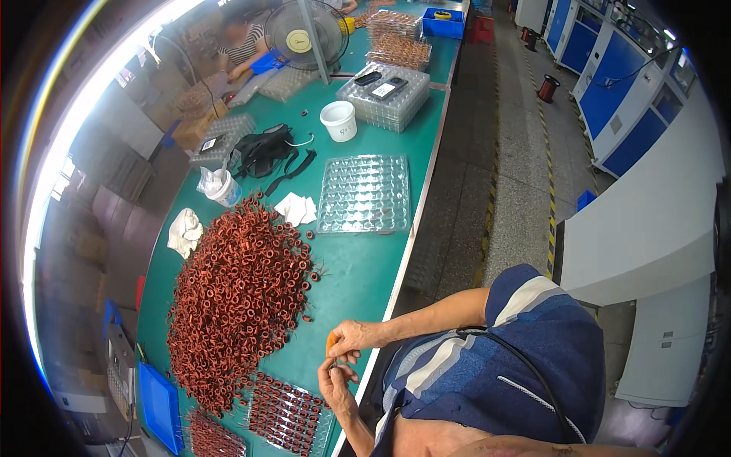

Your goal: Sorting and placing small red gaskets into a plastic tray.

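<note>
My right hand (pixel 352 340) is closed, fingertips pinched together just above my left hand (pixel 336 383). An orange piece (pixel 332 344) shows at its fingers; whether it is worn or held I cannot tell. The fingers of my left hand are curled in a pinch too, with something small and dark between the two hands, too small to name. Both hands are over the table's near edge. To their left lies a big heap of red-brown wire-wound rings (pixel 236 305). Below the heap, a clear compartment tray (pixel 324 426) holds rows of such rings.
A second filled tray (pixel 217 436) and a blue bin (pixel 160 407) lie at the lower left. Beyond the heap are an unfilled clear tray (pixel 364 194), a white tub (pixel 339 122), a black bag (pixel 263 151) and stacked trays (pixel 388 99). Another person (pixel 244 46) sits behind a fan (pixel 304 38).
</note>
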Action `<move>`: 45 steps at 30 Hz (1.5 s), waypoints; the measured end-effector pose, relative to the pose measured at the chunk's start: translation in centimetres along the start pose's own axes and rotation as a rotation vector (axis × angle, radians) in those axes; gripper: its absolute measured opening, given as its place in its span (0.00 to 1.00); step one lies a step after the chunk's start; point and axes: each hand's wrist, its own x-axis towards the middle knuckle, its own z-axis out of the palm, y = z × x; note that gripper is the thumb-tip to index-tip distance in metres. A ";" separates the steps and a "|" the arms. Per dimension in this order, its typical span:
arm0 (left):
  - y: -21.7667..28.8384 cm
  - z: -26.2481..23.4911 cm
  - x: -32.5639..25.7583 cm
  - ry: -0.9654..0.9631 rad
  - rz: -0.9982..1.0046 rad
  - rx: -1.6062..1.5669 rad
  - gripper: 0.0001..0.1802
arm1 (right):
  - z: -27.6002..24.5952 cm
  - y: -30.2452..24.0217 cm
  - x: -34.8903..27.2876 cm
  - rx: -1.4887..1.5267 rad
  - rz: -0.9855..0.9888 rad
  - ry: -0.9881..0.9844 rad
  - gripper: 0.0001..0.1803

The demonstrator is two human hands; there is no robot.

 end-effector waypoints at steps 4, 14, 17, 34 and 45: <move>0.8 -0.7 0.0 -0.037 -0.032 -0.038 0.18 | 0.7 -0.5 -0.5 -0.098 -0.126 0.014 0.12; 0.5 0.9 1.6 0.072 0.069 -0.156 0.16 | 1.9 -2.3 -1.1 -0.305 -0.374 0.157 0.13; 0.3 0.9 1.7 0.090 0.084 -0.168 0.15 | 1.7 -2.3 -1.1 -0.256 -0.348 0.165 0.15; 0.9 0.2 1.7 0.123 0.135 0.636 0.14 | 1.0 -0.8 -0.7 -0.144 0.027 0.051 0.14; 2.6 -3.4 -0.6 -0.218 0.202 0.965 0.15 | 1.7 2.0 0.3 -0.117 0.132 -0.021 0.15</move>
